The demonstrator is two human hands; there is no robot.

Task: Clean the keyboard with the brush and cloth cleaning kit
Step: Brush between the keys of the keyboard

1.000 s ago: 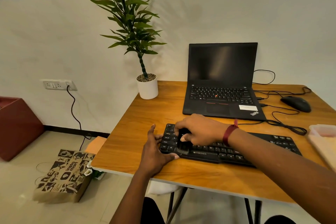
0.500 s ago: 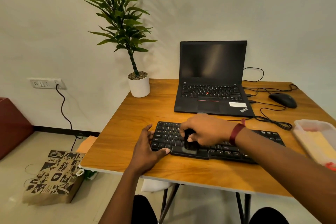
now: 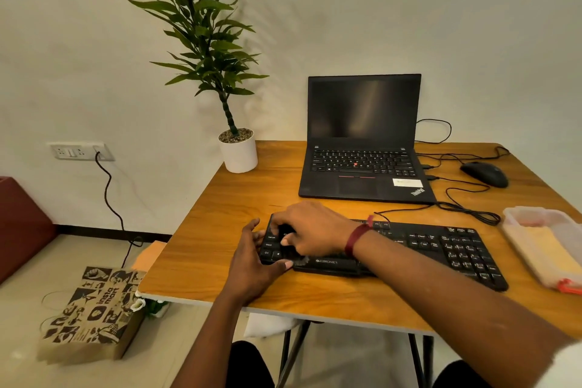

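Note:
A black keyboard (image 3: 441, 249) lies across the near part of the wooden table (image 3: 220, 230). My right hand (image 3: 311, 227), with a red band at the wrist, is closed around a small black brush (image 3: 300, 258) and presses it onto the keys at the keyboard's left end; only the bristle tips show below the fingers. My left hand (image 3: 252, 258) rests flat on the table against the keyboard's left edge, thumb on its front corner. A yellow cloth (image 3: 548, 249) lies in a clear plastic box (image 3: 519, 214) at the right.
An open black laptop (image 3: 362, 142) stands behind the keyboard, a black mouse (image 3: 485, 174) and loose cables (image 3: 466, 208) to its right. A potted plant (image 3: 237, 151) occupies the back left corner. A paper bag (image 3: 91, 315) sits on the floor at left.
My right hand has swept the brush back and forth over the left keys, now sitting further left than half a second ago. The left hand still steadies the keyboard's end.

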